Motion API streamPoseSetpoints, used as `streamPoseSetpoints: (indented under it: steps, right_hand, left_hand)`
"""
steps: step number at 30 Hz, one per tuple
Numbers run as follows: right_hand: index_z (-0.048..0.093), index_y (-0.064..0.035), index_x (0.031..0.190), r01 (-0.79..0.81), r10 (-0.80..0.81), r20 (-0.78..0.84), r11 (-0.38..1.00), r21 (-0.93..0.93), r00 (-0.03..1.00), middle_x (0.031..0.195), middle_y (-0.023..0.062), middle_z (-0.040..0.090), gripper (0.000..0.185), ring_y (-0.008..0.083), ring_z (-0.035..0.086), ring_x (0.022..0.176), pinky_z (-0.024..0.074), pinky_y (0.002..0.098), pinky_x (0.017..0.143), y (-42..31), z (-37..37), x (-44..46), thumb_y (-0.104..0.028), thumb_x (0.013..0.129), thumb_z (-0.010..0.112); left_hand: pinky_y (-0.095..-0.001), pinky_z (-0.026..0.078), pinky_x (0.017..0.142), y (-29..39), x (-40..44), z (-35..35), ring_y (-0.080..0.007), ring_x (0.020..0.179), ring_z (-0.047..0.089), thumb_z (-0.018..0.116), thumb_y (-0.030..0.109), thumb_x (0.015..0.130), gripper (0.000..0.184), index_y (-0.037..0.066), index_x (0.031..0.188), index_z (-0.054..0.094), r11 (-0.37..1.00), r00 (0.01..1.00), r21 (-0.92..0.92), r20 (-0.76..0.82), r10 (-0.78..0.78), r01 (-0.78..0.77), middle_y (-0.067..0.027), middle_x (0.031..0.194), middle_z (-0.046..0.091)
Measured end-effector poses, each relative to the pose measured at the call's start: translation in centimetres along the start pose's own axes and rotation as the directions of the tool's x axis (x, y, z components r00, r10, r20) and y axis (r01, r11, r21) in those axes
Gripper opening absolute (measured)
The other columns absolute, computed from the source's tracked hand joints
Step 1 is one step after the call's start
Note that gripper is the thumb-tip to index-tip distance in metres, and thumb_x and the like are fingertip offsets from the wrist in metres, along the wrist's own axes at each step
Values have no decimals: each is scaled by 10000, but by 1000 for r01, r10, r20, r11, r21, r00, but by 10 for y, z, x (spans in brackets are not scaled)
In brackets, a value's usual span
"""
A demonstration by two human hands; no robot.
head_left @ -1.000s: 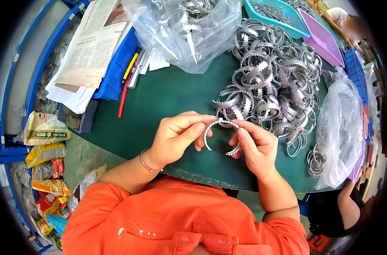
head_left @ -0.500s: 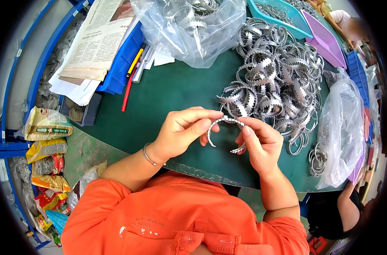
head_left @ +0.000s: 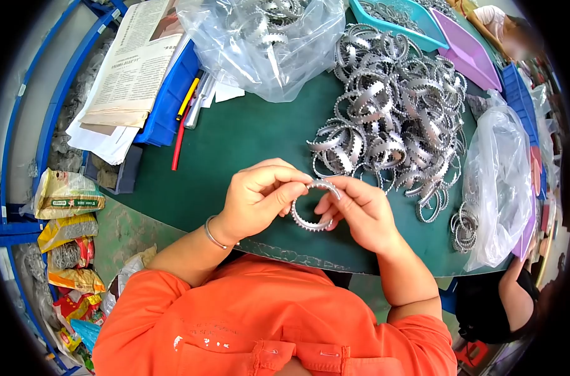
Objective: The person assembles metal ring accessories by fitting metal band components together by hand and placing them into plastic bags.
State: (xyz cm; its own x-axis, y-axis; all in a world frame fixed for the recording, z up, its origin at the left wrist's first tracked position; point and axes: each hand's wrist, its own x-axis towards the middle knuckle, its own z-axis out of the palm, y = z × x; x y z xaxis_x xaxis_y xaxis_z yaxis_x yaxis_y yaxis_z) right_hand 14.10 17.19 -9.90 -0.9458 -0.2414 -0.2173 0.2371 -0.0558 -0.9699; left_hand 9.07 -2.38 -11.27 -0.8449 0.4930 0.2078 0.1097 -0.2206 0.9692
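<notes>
A silver bracelet with a beaded, tooth-like edge (head_left: 307, 225) is held up between both hands, just over the near part of the green table. My left hand (head_left: 258, 194) pinches its upper left side between thumb and index finger. On the opposite side, my right hand (head_left: 365, 210) grips it with the thumb on the band and fingers curled behind. The right fingers partly hide the bracelet's right side. Beyond the hands lies a big heap of similar silver bracelets (head_left: 394, 103), and a small stack of them (head_left: 464, 230) sits farther right.
A clear plastic bag of bracelets (head_left: 260, 59) lies at the back, with a blue tray of newspapers (head_left: 166, 100) to its left. A red pen (head_left: 179, 143) rests nearby. Teal (head_left: 416, 36) and purple trays (head_left: 466, 53) stand back right. Another person (head_left: 498, 304) is at right.
The bracelet has turned in my fingers: its gap faced down toward me, and now its band curves round at the bottom. Both hands have moved slightly left and closer together.
</notes>
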Motion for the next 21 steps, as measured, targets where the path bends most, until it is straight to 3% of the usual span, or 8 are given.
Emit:
streamPoseSetpoints:
  steps: [6,9,12,14,15,17,18,21]
  right_hand:
    - [555,-7,1136,47,-44,-78,998,31,996,799,26,607,245,60,548,652,447,183,565,-7,1,0,-109,947,436]
    - [575,-9,1112,57,-60,-57,997,-48,997,799,21,604,235,52,534,630,425,179,537,-9,0,0,-131,941,470]
    - [576,-4,1078,-36,35,-26,999,-25,999,820,43,616,219,60,547,610,440,188,509,-9,-1,-2,-148,929,506]
    - [559,1,1078,3,2,-50,996,94,999,826,60,621,218,73,561,616,451,193,514,-6,-1,-1,-150,934,496]
    - [541,7,1077,42,-25,-79,976,212,997,833,77,626,218,86,575,621,462,197,520,-4,-2,-1,-152,939,485]
    - [511,11,1066,70,-46,-100,967,244,994,846,109,632,217,113,596,634,475,211,530,-5,-1,0,-166,950,458]
    - [511,9,1057,59,-33,-95,957,286,995,850,115,632,218,120,600,645,477,215,535,-6,-1,0,-173,954,450]
    - [509,8,1038,35,-8,-83,943,331,997,861,121,635,230,135,610,662,482,226,543,-7,-2,1,-198,958,444]
  left_hand:
    - [-183,400,490,2,1,0,-47,594,514,584,14,858,104,-32,929,643,996,999,81,-40,-35,38,-48,800,598]
    - [-196,414,534,0,3,0,-53,644,525,598,11,846,93,-27,911,651,978,999,204,3,34,-34,-43,796,603]
    - [-208,422,573,-4,3,-3,-63,697,534,625,1,819,147,-14,965,642,941,987,297,71,147,-162,-48,844,609]
    - [-206,447,616,-1,2,-2,-81,742,556,647,-9,800,289,-10,1083,587,999,999,45,50,-12,9,-61,903,607]
    - [-206,447,616,0,1,-2,-81,742,556,647,-9,800,289,-10,1083,587,999,999,46,50,-8,6,-61,903,607]
    - [-230,484,643,1,1,0,-124,755,579,637,-25,789,408,-58,1169,492,974,990,-181,77,-122,134,-103,928,598]
    - [-231,506,706,0,1,-3,-109,811,591,628,-43,803,422,-29,1197,478,976,989,-172,93,-117,132,-67,901,592]
    - [-239,513,714,-4,1,-8,-111,789,597,612,-64,805,391,-34,1177,495,950,992,-289,71,-100,117,-66,873,592]
